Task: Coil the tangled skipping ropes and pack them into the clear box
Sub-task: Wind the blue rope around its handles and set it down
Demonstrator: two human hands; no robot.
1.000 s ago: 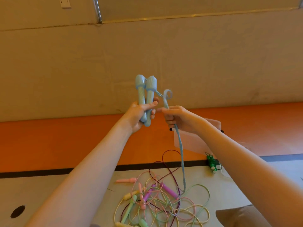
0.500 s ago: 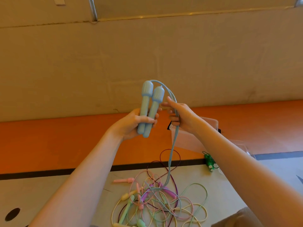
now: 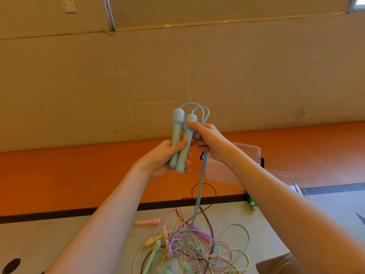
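Two blue handles (image 3: 180,141) stand upright, side by side, in the left hand (image 3: 164,157); just beside, the right hand (image 3: 209,143) pinches the blue rope (image 3: 199,194), which hangs straight down to the tangle (image 3: 189,246).

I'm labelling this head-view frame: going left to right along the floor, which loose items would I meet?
Dark hole → pink handle → tangled ropes → green rope bundle → clear box.
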